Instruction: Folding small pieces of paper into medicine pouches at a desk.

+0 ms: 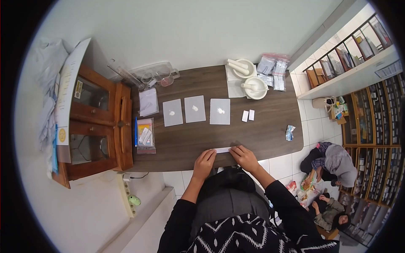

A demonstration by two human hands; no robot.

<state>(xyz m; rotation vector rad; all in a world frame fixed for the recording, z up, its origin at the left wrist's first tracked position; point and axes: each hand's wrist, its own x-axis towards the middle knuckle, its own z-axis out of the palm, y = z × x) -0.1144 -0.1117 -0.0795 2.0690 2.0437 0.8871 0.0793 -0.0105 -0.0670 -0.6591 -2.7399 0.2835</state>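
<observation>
Between my two hands, at the near edge of the dark wooden table, lies a narrow folded strip of white paper. My left hand pinches its left end, and my right hand pinches the right end. Beyond them rest three flat paper sheets, each with a small heap of white powder: the left sheet, the middle sheet and the right sheet. Two small folded paper packets lie side by side to the right of these sheets.
Two white mortars with pestles stand at the back right beside plastic bags. Stacked papers, a blue pen and a zip bag line the left side. A crumpled wrapper lies far right. Two people sit on the floor beyond.
</observation>
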